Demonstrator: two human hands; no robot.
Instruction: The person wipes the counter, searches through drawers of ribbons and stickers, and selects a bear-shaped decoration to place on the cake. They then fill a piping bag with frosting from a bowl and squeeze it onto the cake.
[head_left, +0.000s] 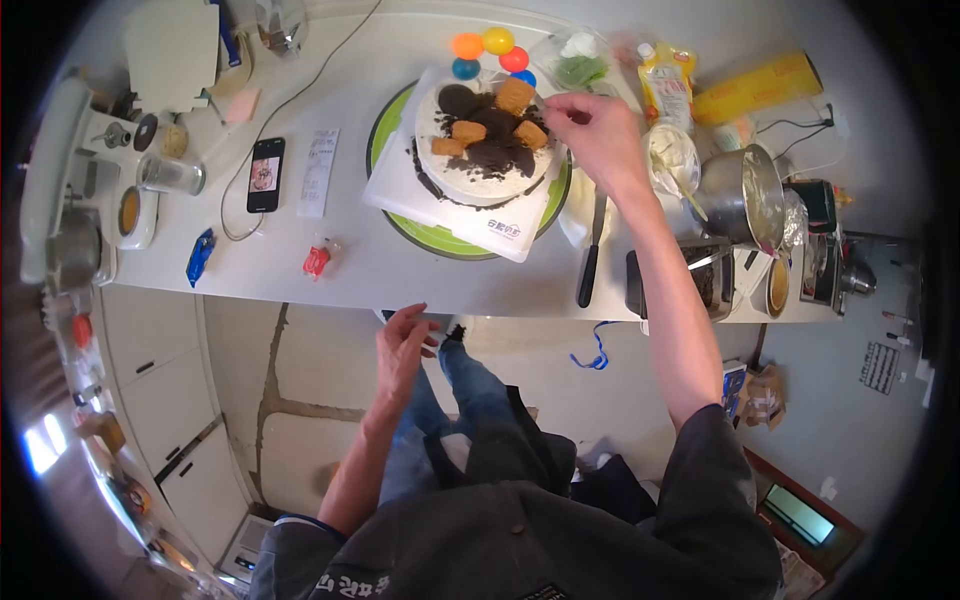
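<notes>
white counter [350, 265]: knife [588, 275] between cake [458, 172] and metal bowl [735, 195]; phone [266, 175] at left

My right hand [605, 140] is at the right edge of the cake [455, 181], fingertips pinched near a biscuit [515, 97]; any grip is unclear. My left hand [402, 345] hangs loosely curled before the table [360, 270]. The cake sits over a green turntable [425, 237].

My cake [462, 182] was white, its crumbs [493, 158] dark brown, its biscuits [515, 97] tan, the balls [497, 41] orange, yellow, red and blue, my turntable [440, 244] green. Near the counter [350, 235]'s front edge lay my blue packet [200, 257] and red packet [317, 261].
</notes>
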